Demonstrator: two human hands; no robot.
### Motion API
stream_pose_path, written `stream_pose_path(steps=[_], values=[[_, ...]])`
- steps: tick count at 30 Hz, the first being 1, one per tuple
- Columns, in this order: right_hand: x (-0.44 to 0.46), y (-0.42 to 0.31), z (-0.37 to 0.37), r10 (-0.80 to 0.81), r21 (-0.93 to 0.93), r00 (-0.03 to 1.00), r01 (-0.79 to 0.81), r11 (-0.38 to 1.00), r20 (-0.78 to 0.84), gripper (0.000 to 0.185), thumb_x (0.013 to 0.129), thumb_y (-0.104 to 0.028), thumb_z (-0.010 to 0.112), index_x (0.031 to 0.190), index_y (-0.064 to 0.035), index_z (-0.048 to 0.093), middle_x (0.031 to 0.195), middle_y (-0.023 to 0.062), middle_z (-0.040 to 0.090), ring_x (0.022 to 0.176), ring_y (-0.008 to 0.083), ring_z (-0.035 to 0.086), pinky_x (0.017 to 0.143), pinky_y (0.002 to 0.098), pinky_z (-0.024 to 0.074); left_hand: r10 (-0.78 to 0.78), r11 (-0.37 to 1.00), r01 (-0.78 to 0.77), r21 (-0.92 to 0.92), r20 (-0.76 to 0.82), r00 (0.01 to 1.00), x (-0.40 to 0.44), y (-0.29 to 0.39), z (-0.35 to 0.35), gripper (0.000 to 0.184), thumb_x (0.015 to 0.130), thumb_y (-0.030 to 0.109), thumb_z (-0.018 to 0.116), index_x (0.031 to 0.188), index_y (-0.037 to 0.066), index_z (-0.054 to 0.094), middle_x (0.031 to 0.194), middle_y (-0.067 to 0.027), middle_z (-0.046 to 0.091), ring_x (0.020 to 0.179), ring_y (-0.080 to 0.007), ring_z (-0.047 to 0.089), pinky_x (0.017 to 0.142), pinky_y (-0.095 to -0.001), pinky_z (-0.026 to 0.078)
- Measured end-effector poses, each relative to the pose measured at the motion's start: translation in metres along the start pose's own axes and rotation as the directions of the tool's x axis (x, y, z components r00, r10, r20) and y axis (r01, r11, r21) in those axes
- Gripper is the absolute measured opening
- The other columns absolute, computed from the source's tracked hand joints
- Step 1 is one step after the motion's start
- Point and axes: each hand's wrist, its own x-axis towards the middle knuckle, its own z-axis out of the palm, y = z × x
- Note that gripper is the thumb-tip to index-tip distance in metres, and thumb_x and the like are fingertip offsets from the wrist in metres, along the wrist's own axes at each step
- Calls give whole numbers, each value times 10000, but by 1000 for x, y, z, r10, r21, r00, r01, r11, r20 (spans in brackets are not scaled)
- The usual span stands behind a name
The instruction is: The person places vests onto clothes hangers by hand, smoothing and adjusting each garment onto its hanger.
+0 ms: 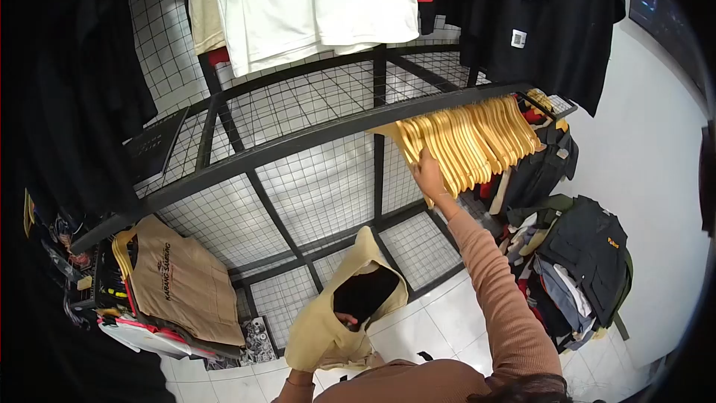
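Note:
Many yellow wooden hangers (477, 138) hang close together on the right part of the black rack. My right hand (428, 174) reaches up to the leftmost hangers, its fingers closed around one of them. Low in the middle, a pale yellow garment (321, 328) with a dark inside hangs over my left forearm. Part of my left hand (346, 319) shows inside the garment's opening; the cloth hides most of its fingers.
A black metal rack (261, 153) with wire mesh crosses the view. White shirts (298, 7) and black shirts (533, 30) hang above. Brown clothing (183, 283) hangs at the left. Piled clothes (582, 269) stand at the right on the tiled floor.

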Motion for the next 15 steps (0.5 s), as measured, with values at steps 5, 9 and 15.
stream_pose_path(steps=[5, 9, 15], values=[[-59, 19, -56, 47, 30, 999, -47, 998, 0, 234, 755, -130, 655, 902, 20, 552, 725, 256, 566, 702, 409, 578, 624, 428, 451, -113, 979, 93, -180, -101, 988, 11, 17, 8, 276, 847, 152, 587, 1090, 28, 552, 942, -61, 601, 819, -155, 577, 795, -275, 473], [-128, 11, -161, 214, 105, 969, -227, 968, 121, 297, 792, -257, 679, 793, 29, 598, 569, 99, 507, 542, 145, 508, 511, 304, 397, -194, 876, 186, -445, 27, 981, 22, -4, -3, 457, 875, 158, 535, 1285, -1, 412, 1238, -116, 497, 1059, -196, 520, 959, -302, 385], [-212, -33, -349, 311, 78, 917, -339, 937, 247, 324, 787, -264, 683, 709, 26, 562, 541, 45, 418, 505, 87, 388, 465, 265, 313, 38, 945, -40, 325, 13, 999, 26, -25, 12, 495, 852, 131, 555, 1306, 10, 398, 1268, -111, 481, 1168, -212, 449, 1000, -309, 344]])
